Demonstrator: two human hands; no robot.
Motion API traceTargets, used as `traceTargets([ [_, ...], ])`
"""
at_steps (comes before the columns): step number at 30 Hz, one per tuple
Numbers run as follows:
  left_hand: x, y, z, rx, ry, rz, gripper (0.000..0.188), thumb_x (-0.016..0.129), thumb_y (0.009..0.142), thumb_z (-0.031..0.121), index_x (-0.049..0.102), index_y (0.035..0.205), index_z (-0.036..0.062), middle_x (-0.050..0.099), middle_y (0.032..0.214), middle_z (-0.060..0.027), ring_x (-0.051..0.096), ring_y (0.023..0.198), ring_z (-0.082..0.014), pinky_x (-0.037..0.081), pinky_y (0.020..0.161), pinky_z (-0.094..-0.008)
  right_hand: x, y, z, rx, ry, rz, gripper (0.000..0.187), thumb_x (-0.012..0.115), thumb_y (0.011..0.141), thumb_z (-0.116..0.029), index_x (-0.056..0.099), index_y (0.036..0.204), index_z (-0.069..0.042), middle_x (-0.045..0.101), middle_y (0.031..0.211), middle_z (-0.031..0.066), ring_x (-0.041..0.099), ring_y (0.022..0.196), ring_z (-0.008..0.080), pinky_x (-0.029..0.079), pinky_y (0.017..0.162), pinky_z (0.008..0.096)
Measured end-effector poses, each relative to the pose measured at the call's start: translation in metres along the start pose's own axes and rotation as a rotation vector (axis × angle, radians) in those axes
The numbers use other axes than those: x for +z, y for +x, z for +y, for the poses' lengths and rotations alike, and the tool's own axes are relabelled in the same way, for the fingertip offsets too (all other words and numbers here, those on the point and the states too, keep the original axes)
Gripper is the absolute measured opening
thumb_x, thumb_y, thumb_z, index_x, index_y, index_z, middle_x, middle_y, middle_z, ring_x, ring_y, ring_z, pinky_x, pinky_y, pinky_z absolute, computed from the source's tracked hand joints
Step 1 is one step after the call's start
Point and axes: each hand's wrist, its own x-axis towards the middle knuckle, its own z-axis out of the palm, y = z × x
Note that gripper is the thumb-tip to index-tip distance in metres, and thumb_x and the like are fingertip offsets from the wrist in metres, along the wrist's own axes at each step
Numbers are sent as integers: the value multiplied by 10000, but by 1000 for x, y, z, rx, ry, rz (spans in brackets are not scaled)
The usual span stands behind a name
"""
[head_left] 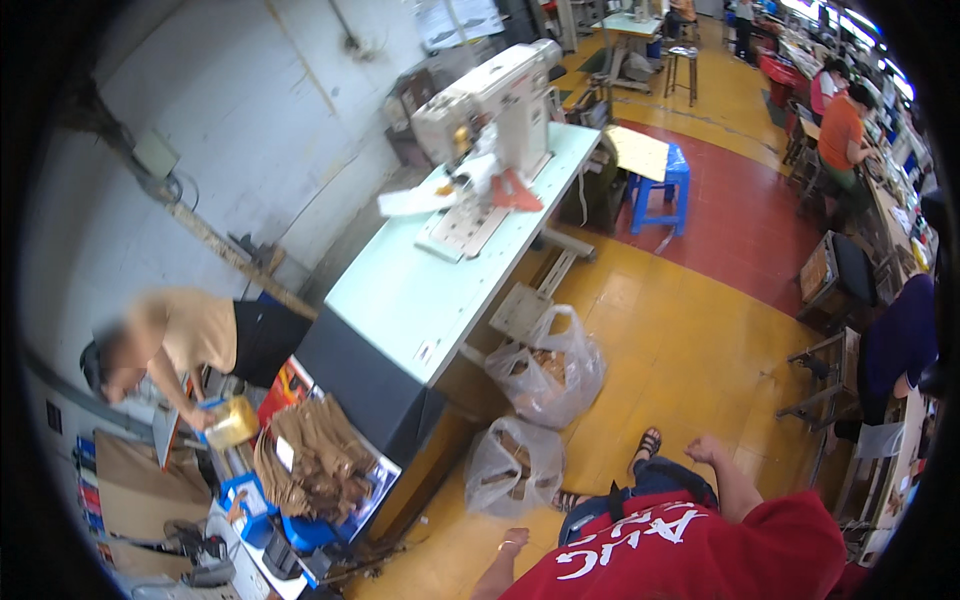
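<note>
My left hand hangs low beside my red shirt, its fingers loosely curled and nothing visible in them. Nearest to it is a clear plastic bag of brown pieces, standing apart from the hand on the floor. On the other side, my right hand is held out over the yellow floor, closed in a loose fist with no object showing. A second, larger plastic bag stands by the worktable's leg. Neither hand touches the worktable or the white sewing machine on it.
A co-worker leans at the left, hands at a yellow block. Stacked brown pieces lie near blue bins. A blue stool bears a pale board. Seated workers and wooden stools line the right side.
</note>
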Motion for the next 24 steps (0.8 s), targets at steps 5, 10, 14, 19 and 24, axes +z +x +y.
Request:
traceTargets([
  [5, -57, 38, 164, 314, 789, 30, 411, 413, 872, 339, 648, 1048, 51, 665, 1011, -154, 636, 901, -324, 479, 759, -448, 35, 9, 119, 260, 281, -110, 314, 641, 796, -364, 709, 908, -79, 698, 847, 100, 671, 746, 201, 529, 698, 332],
  [10, 2, 84, 365, 370, 80, 79, 273, 531, 859, 304, 623, 917, 53, 631, 804, -94, 618, 696, -225, 480, 562, -374, 56, 72, 185, 457, 466, -143, 359, 566, 821, -381, 708, 911, -63, 693, 917, 124, 668, 813, 224, 529, 704, 361],
  [14, 111, 50, 528, 454, -5, -150, 243, 597, 822, 159, 587, 1023, 25, 600, 814, -75, 558, 629, -162, 446, 536, -278, 3, 114, 192, 400, 329, 51, 352, 554, 764, -319, 696, 954, -58, 678, 965, 159, 646, 897, 304, 517, 752, 409],
  [19, 247, -98, 711, 820, 105, -595, 274, 566, 920, 249, 601, 1062, 18, 594, 1166, -98, 565, 1085, -190, 456, 833, -302, -80, 143, 169, 415, 661, 122, 330, 594, 741, -354, 710, 959, -135, 675, 990, 147, 634, 926, 311, 497, 813, 409],
  [24, 267, -258, 867, 1156, 178, -1389, 370, 462, 954, 354, 606, 1014, 19, 506, 1294, -158, 441, 1224, -244, 319, 1024, -391, -127, 182, 159, 337, 623, 165, 306, 555, 755, -308, 711, 915, -99, 677, 960, 157, 643, 891, 337, 517, 751, 420],
])
